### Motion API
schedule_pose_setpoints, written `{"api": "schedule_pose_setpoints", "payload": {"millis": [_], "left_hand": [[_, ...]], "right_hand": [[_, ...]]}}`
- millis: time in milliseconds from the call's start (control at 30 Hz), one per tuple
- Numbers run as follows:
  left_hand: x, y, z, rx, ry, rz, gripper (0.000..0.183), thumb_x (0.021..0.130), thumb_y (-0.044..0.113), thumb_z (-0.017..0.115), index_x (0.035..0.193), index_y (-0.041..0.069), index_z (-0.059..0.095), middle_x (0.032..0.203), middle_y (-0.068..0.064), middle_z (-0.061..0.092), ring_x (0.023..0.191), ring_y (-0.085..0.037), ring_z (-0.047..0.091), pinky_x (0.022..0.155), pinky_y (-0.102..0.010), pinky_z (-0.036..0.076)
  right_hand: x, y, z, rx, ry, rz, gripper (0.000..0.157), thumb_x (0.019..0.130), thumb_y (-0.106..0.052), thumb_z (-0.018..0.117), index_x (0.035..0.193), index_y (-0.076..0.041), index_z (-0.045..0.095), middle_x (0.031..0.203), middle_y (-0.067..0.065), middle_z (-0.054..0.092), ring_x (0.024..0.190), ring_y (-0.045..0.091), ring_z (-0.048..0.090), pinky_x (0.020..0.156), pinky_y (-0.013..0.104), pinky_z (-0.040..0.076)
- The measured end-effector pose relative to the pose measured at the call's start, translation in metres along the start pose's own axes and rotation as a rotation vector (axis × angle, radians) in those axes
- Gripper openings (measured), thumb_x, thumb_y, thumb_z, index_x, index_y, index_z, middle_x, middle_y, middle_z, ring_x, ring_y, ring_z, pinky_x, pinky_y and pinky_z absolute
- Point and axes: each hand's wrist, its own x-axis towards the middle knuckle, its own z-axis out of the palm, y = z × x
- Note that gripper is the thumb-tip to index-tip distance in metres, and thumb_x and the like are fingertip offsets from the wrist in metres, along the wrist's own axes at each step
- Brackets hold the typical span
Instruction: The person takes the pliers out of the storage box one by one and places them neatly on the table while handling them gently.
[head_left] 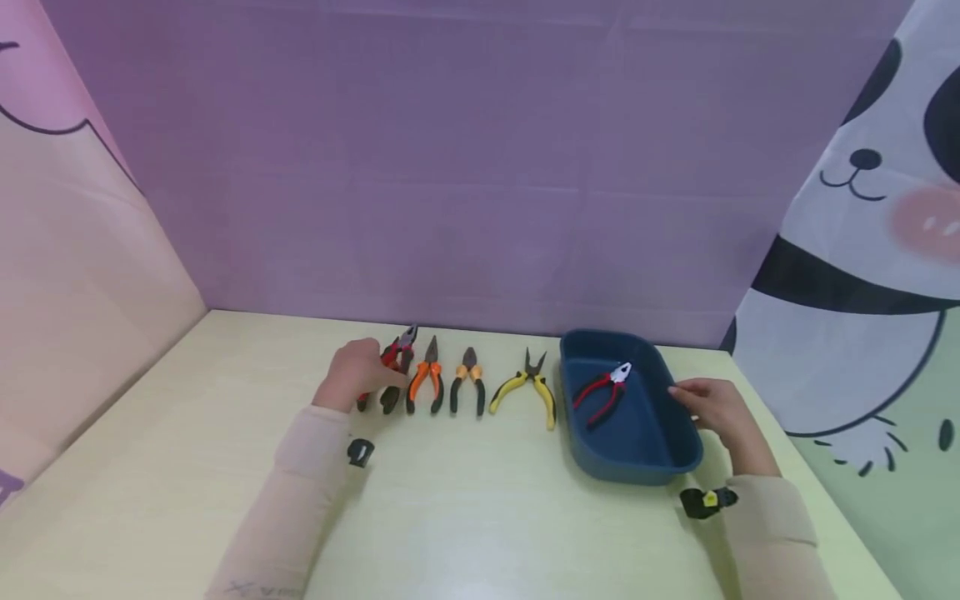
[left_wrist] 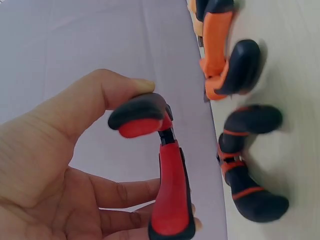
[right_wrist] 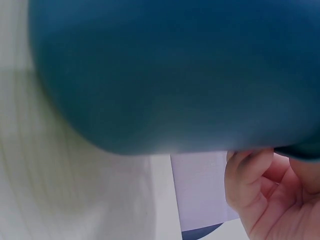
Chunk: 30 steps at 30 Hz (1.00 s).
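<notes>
My left hand [head_left: 356, 373] grips red-and-black pliers [left_wrist: 171, 192] between thumb and fingers, with the handles spread. In the left wrist view they are raised off the table. Just beside them on the table lie black pliers with red stripes [left_wrist: 243, 172], partly hidden by the hand in the head view. At the right, my right hand [head_left: 716, 408] holds the side rim of a deep blue plastic bin [head_left: 630, 477], thumb and fingers at its edge. Inside the bin lies another pair of red-and-black pliers [head_left: 602, 392], its jaws pointing away.
Right of my left hand, orange-and-black long-nose pliers [head_left: 426, 382], black-and-orange pliers [head_left: 468, 379] and yellow long-nose pliers [head_left: 542, 392] lie in a row on the pale table [head_left: 450, 508]. A purple cloth backdrop [head_left: 450, 183] rises behind the table's back edge.
</notes>
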Motion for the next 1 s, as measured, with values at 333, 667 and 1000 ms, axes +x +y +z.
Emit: {"api": "schedule_pose_setpoints", "payload": {"millis": [333, 667, 1000], "left_hand": [[-0.002, -0.014, -0.007, 0.015, 0.004, -0.020, 0.051, 0.076, 0.038, 0.073, 0.100, -0.003, 0.055, 0.085, -0.011, 0.056, 0.069, -0.022, 0.053, 0.052, -0.028, 0.042], [0.000, -0.030, -0.012, 0.003, -0.022, -0.046, 0.049, 0.076, 0.038, 0.072, 0.097, -0.002, 0.054, 0.081, -0.011, 0.054, 0.067, -0.023, 0.052, 0.052, -0.028, 0.041], [0.002, -0.042, -0.013, 0.000, -0.001, -0.031, 0.047, 0.077, 0.037, 0.072, 0.094, -0.003, 0.053, 0.081, -0.012, 0.053, 0.068, -0.024, 0.051, 0.053, -0.029, 0.041]], "right_hand": [[0.001, 0.000, 0.000, 0.000, -0.003, -0.007, 0.047, 0.095, -0.024, 0.054, 0.119, 0.017, 0.052, 0.101, 0.023, 0.067, 0.074, 0.006, 0.060, 0.064, 0.030, 0.055], [0.001, 0.001, 0.000, 0.003, 0.000, 0.005, 0.046, 0.095, -0.023, 0.055, 0.119, 0.017, 0.052, 0.099, 0.021, 0.067, 0.072, 0.006, 0.060, 0.063, 0.030, 0.054], [0.001, 0.002, 0.001, 0.015, 0.001, -0.005, 0.046, 0.095, -0.023, 0.055, 0.119, 0.016, 0.053, 0.098, 0.019, 0.068, 0.071, 0.005, 0.060, 0.062, 0.029, 0.054]]}}
